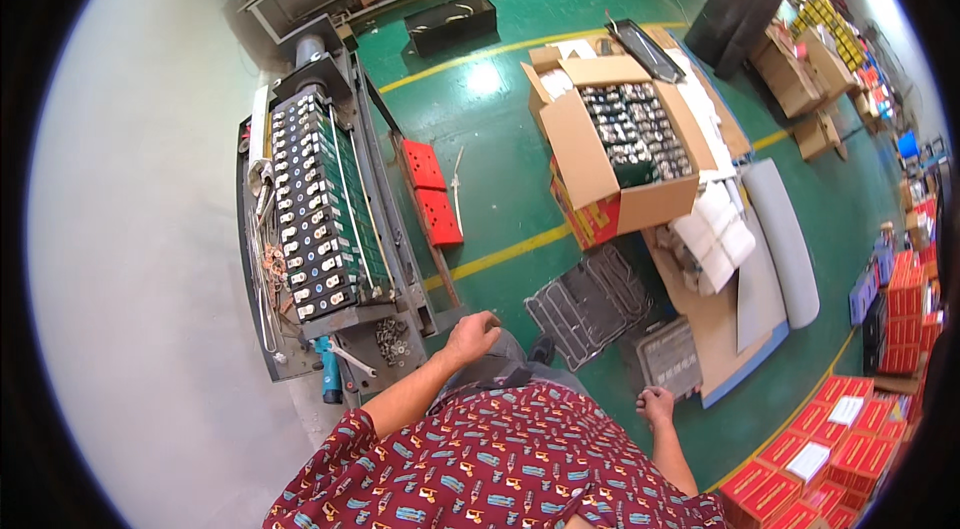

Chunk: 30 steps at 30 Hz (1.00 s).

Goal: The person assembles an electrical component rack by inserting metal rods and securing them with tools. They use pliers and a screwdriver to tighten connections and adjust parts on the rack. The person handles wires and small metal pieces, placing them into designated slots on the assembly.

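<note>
My left hand (472, 335) is in front of my left thigh, just off the near corner of a metal frame. Its fingers are loosely bent, and nothing shows in them. Low on the right, my right hand (656, 407) hangs beside a grey plastic case (671, 359), fingers slightly curled and apart, with no object visible. Left of me, a row of dark battery cells (312, 199) with pale terminals sits in the metal frame (385, 229). At its near end lie a wrench (353, 359), a teal power tool (330, 374) and a heap of nuts (390, 341).
An open cardboard box (575, 144) full of cells stands ahead on the green floor. Near my feet lies an open dark tool case (590, 304). Red blocks (432, 191) lie beside the frame, a black bin (450, 24) farther off. Red cartons (800, 449) are stacked at right.
</note>
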{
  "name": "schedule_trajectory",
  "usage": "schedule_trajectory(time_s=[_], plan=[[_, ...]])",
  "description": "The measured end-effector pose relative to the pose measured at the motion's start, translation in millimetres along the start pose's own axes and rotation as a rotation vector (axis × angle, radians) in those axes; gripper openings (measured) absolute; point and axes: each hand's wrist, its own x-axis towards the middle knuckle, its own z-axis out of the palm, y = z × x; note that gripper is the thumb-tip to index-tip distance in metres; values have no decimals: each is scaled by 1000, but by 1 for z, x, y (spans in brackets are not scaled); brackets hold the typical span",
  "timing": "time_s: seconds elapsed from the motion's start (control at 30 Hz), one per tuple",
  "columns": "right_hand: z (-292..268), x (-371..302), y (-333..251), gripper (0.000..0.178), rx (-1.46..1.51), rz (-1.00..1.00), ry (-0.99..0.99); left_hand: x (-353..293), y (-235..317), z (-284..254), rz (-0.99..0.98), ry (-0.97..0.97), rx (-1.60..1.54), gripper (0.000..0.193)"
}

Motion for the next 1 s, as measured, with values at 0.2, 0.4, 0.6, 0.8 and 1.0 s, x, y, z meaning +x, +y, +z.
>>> schedule_trajectory(time_s=[0.2, 0.4, 0.6, 0.8, 1.0], plan=[[48, 69, -94, 16, -138, -126, -172, 59, 16, -16, -16, 91, -39, 27], [138, 114, -191, 18, -244, -257, -374, 144, -13, -34, -121, 162, 0, 26], [196, 131, -306, 21, -258, -313, -440, 209, -24, -83, -242, 66, 74, 25], [244, 180, -384, 22, -609, -556, -458, 217, -50, -112, -256, 128, -73, 28], [303, 243, -442, 23, -556, -382, -599, 223, -67, -122, -379, 288, -178, 31]])
